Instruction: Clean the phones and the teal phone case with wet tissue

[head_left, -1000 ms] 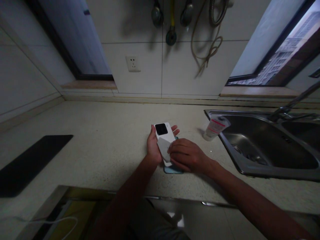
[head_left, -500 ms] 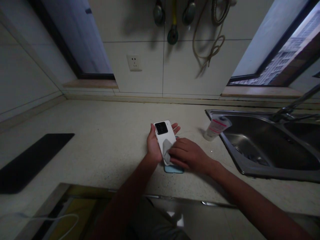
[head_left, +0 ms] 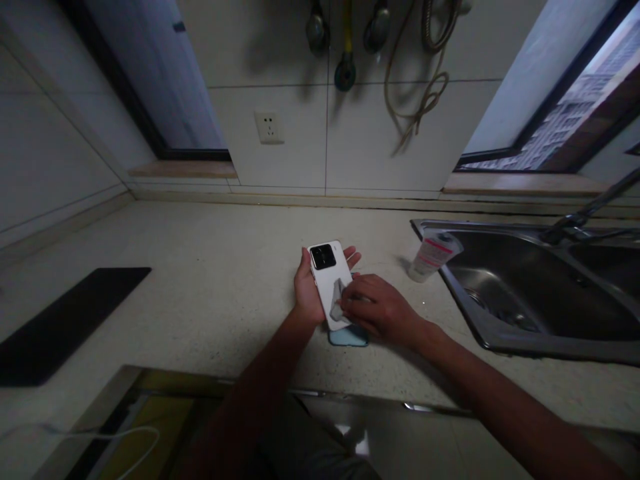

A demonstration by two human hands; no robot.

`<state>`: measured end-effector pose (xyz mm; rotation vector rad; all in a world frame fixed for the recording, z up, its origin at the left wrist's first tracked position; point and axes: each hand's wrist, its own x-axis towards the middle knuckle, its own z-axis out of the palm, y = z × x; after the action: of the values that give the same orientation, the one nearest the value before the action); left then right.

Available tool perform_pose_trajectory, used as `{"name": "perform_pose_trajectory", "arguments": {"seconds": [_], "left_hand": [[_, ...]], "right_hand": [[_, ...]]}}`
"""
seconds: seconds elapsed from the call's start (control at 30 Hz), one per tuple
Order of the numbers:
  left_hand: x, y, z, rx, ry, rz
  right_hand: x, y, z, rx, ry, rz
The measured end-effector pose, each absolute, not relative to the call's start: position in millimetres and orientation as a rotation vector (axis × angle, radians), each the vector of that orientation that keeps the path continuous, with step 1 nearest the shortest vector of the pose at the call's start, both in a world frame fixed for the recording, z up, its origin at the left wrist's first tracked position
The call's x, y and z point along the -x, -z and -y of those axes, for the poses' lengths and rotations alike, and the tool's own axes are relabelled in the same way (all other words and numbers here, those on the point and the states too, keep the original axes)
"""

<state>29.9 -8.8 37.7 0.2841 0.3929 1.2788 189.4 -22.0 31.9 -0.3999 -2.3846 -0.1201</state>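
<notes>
A white smartphone (head_left: 327, 283) lies back side up in my left hand (head_left: 307, 293), its black camera block at the far end. My left thumb runs along the phone's left edge, and fingertips show past its right edge. In my right hand (head_left: 376, 303) is a bunched grey cloth (head_left: 340, 301), pressed on the lower part of the phone's back. Beneath the phone's near end, a light blue phone case (head_left: 349, 336) rests on the counter, partly covered by the phone and my right hand.
A clear plastic cup (head_left: 434, 256) with red print stands by the steel sink (head_left: 480, 320) on the right. A black flat board (head_left: 65, 327) lies on the counter (head_left: 220, 267) at left. A white cable (head_left: 135, 433) hangs over the open drawer at lower left.
My right hand has shifted the grey cloth slightly to the right across the phone's back, and its fingers are more curled. My left hand and the phone stay in place.
</notes>
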Motion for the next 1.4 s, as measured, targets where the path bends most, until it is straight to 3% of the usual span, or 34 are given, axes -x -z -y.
{"name": "perform_pose_trajectory", "arguments": {"seconds": [0.23,0.73,1.4], "left_hand": [[-31.6,-37.7,8.9,-0.269,-1.252,-0.358],[-25.1,-33.9,11.1,-0.35,-1.301,-0.381],[-17.6,-39.5,8.7,-0.244,-1.4,-0.484]], "right_hand": [[-192.8,-26.9,18.2,0.604,0.18,2.3],[-175.9,-28.0,43.5,0.398,0.115,2.391],[-183.5,-23.7,43.6,0.525,0.078,2.276]]}}
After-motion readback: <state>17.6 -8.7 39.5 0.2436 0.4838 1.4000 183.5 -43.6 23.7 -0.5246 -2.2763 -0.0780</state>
